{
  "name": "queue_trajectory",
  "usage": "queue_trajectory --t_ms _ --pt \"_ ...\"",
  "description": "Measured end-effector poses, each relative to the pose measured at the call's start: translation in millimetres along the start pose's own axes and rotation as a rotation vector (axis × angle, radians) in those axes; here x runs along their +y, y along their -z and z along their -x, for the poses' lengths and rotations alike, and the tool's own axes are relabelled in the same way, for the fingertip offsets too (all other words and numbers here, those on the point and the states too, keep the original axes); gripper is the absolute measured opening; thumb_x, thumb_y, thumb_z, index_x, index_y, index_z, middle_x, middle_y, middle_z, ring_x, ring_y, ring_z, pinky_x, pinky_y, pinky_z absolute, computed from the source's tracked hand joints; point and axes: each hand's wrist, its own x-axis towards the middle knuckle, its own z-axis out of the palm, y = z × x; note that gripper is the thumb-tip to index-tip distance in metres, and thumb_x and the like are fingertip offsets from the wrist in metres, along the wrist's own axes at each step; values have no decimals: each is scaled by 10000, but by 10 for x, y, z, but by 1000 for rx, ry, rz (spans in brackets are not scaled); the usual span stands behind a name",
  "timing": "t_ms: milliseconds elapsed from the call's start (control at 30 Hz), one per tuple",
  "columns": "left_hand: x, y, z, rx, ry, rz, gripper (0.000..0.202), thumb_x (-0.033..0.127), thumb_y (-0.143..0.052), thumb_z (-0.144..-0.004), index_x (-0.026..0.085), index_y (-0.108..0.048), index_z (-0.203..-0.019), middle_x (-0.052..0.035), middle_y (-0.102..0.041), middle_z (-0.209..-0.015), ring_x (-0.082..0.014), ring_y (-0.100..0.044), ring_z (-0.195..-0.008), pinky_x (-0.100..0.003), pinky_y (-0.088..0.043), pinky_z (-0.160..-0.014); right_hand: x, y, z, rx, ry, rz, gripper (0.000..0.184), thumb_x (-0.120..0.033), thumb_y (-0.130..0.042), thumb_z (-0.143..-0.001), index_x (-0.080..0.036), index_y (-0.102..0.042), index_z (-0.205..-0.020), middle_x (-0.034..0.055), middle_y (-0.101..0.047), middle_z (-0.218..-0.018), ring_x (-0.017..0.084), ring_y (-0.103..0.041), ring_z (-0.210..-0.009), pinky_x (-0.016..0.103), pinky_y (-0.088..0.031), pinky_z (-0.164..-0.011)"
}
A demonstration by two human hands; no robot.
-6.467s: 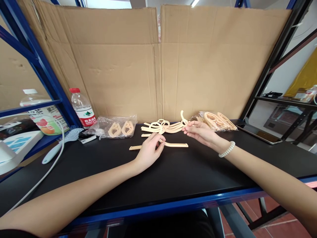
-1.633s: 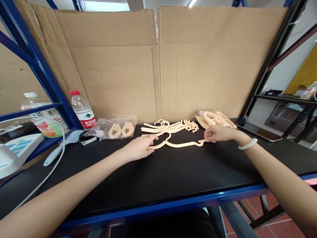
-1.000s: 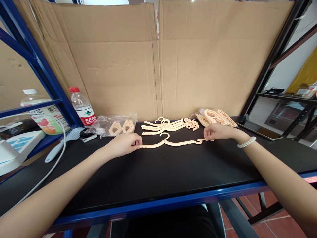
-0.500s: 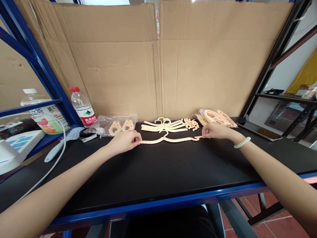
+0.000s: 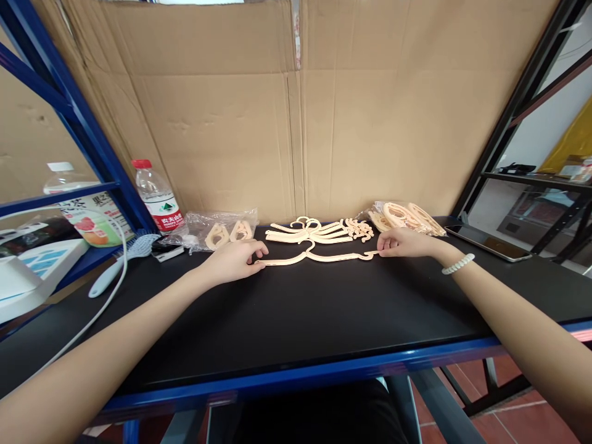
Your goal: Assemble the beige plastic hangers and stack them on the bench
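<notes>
A cream plastic folding hanger (image 5: 330, 257) lies spread out across the black tabletop, its hook pointing away from me. My left hand (image 5: 235, 258) is at its left end, with the index finger lifted off the thumb; the thumb rests by the hanger's tip. At the opposite end, my right hand (image 5: 401, 243) pinches a small cream S-shaped hook (image 5: 369, 254), which touches or lies close to the hanger's right tip; I cannot tell if they are joined. Behind them lie several stacked hangers (image 5: 308, 232) and a pile of small hooks (image 5: 358, 229).
Plastic bags with cream hanger parts lie at the back left (image 5: 216, 235) and back right (image 5: 407, 217). A red-capped bottle (image 5: 160, 200), a hairbrush (image 5: 123, 259) and a white cable (image 5: 108, 296) are on the left. A phone (image 5: 488, 242) lies right. Cardboard (image 5: 208, 123) stands behind.
My left thumb and index finger have parted at the hanger's left end, where they were pinching it. My right hand still pinches the small hook. The view has shifted slightly.
</notes>
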Motion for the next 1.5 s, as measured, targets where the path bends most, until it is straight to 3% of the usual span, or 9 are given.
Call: queue_trajectory --t_ms 300,567,900,1200,1500 --pt "16 62 6 -31 -27 -16 277 408 -466 -816 215 -665 -794 -31 -679 -839 -189 -616 -764 -258 -404 -619 36 -16 -19 41 28 -29 342 -520 -632 -700 -183 -640 -763 60 -669 -778 212 -606 -737 306 -464 -658" --pt "-67 31 -32 -18 1 15 274 412 -480 -811 212 -668 -805 -28 -683 -815 -176 -615 -724 -255 -416 -624 75 -45 -43 65 27 4 263 -433 -603 -725 -175 -617 -774 67 -660 -778 203 -603 -718 298 -454 -636" --pt "-36 26 -26 6 16 0 269 398 -480 -804 206 -669 -801 -31 -689 -822 -183 -625 -745 -258 -424 -638 67 -79 -71 108 17 31 253 -452 -593 -720 -199 -600 -722 40 -651 -757 188 -590 -703 289 -436 -649" --pt "-64 50 -19 17 62 -19 292 460 -504 -778 217 -648 -850 -11 -689 -853 -179 -623 -734 -269 -427 -628 122 -83 -79 101 9 47 235 -402 -589 -718 -183 -623 -795 44 -655 -764 179 -585 -680 280 -438 -613" --pt "-60 180 -4 88 92 -121 253 403 -483 -791 215 -649 -820 -17 -688 -788 -196 -634 -749 -275 -429 -662 88 -78 -67 367 0 45 232 -375 -533 -758 -167 -624 -804 27 -604 -656 172 -547 -621 279 -394 -566"
